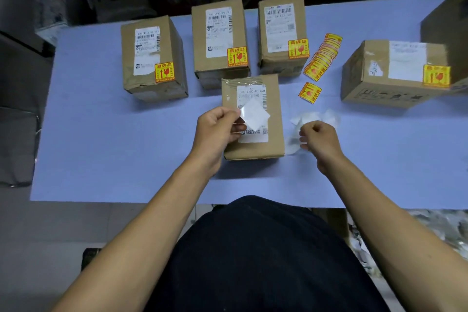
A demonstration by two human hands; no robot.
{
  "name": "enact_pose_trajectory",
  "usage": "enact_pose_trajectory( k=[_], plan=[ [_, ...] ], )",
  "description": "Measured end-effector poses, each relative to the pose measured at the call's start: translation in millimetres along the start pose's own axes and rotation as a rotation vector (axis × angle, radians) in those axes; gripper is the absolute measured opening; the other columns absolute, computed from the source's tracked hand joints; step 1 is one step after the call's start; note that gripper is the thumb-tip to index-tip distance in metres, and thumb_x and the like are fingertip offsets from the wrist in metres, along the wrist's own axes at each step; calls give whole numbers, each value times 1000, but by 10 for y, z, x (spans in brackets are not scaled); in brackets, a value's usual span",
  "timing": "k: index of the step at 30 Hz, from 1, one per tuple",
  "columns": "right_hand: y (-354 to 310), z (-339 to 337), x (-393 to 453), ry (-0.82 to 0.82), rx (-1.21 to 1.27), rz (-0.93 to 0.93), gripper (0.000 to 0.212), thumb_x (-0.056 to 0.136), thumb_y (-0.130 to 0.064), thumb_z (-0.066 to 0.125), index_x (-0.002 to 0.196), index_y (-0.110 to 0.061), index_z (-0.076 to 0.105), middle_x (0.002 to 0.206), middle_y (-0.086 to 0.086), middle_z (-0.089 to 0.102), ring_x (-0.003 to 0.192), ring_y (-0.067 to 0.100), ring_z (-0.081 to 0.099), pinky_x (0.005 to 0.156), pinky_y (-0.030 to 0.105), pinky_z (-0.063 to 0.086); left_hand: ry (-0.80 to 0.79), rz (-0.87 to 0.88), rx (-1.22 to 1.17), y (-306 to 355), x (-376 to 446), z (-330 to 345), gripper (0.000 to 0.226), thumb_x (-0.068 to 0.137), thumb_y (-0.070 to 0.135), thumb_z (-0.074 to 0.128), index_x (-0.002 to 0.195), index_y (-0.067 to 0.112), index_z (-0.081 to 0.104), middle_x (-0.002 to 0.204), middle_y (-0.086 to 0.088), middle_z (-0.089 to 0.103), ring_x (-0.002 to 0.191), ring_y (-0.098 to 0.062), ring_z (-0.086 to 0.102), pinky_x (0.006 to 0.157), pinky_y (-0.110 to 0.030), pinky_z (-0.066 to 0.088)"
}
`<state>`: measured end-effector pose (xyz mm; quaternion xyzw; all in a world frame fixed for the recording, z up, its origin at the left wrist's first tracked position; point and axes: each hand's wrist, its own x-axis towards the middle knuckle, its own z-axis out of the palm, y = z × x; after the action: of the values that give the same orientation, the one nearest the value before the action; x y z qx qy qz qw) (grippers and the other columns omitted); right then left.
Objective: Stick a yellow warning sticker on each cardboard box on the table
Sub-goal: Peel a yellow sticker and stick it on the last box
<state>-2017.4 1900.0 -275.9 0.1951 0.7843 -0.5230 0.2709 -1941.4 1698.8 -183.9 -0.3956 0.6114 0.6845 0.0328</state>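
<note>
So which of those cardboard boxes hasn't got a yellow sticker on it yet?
The near box, right in front of the person between both hands. It shows only a white shipping label, while the other four boxes, three behind it and one at right, each carry a yellow sticker.

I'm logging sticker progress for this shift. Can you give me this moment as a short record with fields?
boxes in view: five
already stickered: four, the three back boxes and the right box
unstickered: near box, in front of the person
left hand: pinches a white square sheet above the near box; its printed side is not visible
right hand: fingers curled over the crumpled backing papers
spare stickers: fanned stack, one loose sticker
</note>
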Motion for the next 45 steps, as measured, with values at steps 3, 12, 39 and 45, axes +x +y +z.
enact_pose_trajectory(
  k=[3, 12, 39, 45],
  plan=[
    [144, -8, 77, 47, -123, -6, 15, 84, -7, 63, 70, -12, 64, 74, 0, 64, 73, 20, 62, 73, 39, 60, 4, -9, 14, -28, 4, 14, 16, 97, 16, 59, 84, 15, 69, 73, 3, 70, 71, -9, 67, 65, -19, 55],
    [283, -100, 92, 143, -444, -71, 15, 82, -21, 70, 78, -10, 60, 75, 5, 66, 82, 31, 64, 66, 34, 45, -8, -35, 47, -71, 24, 7, 16, 97, 17, 59, 87, 15, 71, 79, 1, 72, 73, -11, 69, 65, -18, 56],
    [-434, 440, -872, -358, 867, 275, 3, 94, -11, 62, 91, -11, 63, 74, 3, 70, 62, 12, 69, 62, 22, 59, -203, -204, -95, -234, -109, -127, 13, 97, 23, 62, 98, 12, 70, 80, 1, 69, 67, -11, 62, 65, -26, 53],
    [-365, 440, -971, -383, 753, 212, 7, 95, -10, 62, 90, -11, 66, 76, 4, 73, 69, 12, 71, 64, 24, 59, -174, -89, -97, -229, -92, -75, 11, 96, 12, 63, 86, 12, 66, 76, -5, 65, 62, -10, 61, 60, -24, 52]
  ],
)
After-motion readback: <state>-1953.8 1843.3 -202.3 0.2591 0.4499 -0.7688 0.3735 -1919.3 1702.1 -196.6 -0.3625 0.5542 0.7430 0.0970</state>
